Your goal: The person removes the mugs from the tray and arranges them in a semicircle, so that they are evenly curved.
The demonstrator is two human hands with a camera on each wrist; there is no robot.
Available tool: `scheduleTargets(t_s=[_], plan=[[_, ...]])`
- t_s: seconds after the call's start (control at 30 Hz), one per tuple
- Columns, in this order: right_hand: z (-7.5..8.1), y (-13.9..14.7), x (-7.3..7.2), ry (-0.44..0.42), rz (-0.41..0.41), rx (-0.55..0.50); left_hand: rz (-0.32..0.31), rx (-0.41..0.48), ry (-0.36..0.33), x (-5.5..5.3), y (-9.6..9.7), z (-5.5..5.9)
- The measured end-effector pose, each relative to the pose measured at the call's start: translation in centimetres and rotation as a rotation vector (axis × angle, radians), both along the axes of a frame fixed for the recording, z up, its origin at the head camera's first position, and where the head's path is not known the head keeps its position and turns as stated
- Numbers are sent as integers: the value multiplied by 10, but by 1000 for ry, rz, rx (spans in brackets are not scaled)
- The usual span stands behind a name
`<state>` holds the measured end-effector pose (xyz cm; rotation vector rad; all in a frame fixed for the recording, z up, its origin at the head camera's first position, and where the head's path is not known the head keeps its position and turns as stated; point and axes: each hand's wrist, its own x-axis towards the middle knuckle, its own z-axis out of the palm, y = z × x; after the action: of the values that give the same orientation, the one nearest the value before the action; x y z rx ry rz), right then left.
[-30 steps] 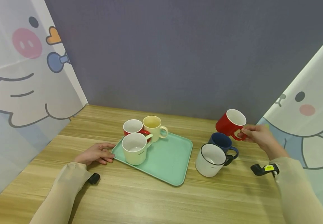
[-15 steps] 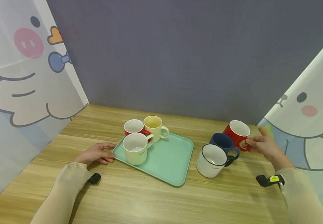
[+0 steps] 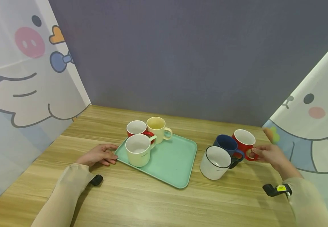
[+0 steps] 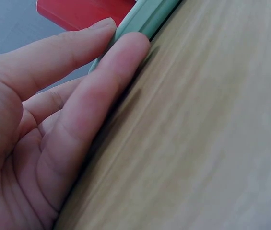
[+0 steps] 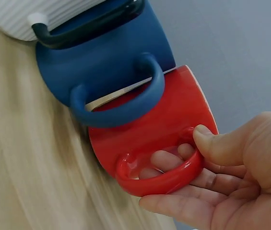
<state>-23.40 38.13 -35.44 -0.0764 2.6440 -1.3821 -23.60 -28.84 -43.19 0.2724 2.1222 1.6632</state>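
Observation:
My right hand [image 3: 271,156] grips the handle of a red mug [image 5: 149,122] with a white inside, thumb on top and fingers through the loop. That mug is upright, close beside a dark blue mug [image 3: 225,143]. In front of the blue one stands a white mug [image 3: 213,165] with a black rim and handle. My left hand [image 3: 98,155] pinches the left edge of a green tray [image 3: 175,164] between its fingertips [image 4: 130,48]. On the tray's left part are a cream mug [image 3: 137,156], a yellow mug [image 3: 156,130] and another red mug [image 3: 136,127].
The wooden table [image 3: 152,205] meets a grey wall [image 3: 181,63] at the back. Cartoon-printed panels close off the left side [image 3: 33,91] and the right side [image 3: 320,135]. Black wrist cameras are strapped to both sleeves.
My right hand has lowered the red mug and drawn it rightward and nearer, from above and behind the blue mug to its right side. My left hand and the tray keep their places.

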Motion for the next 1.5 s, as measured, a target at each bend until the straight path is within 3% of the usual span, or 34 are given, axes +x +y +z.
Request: scheduleTargets(t_s=[0.43, 0.73, 1.13, 1.3, 1.5], plan=[[-5, 3, 5, -53, 8, -14, -7, -4, 0, -1, -1, 2], [-6, 10, 0, -115, 45, -109, 0, 5, -6, 3, 0, 4], [-12, 19, -2, -134, 104, -287, -5, 7, -2, 1, -1, 1], [-14, 25, 1, -116, 69, -327, -3, 5, -4, 1, 0, 2], [-9, 23, 8, -15, -20, -329, -2, -3, -5, -1, 0, 1]])
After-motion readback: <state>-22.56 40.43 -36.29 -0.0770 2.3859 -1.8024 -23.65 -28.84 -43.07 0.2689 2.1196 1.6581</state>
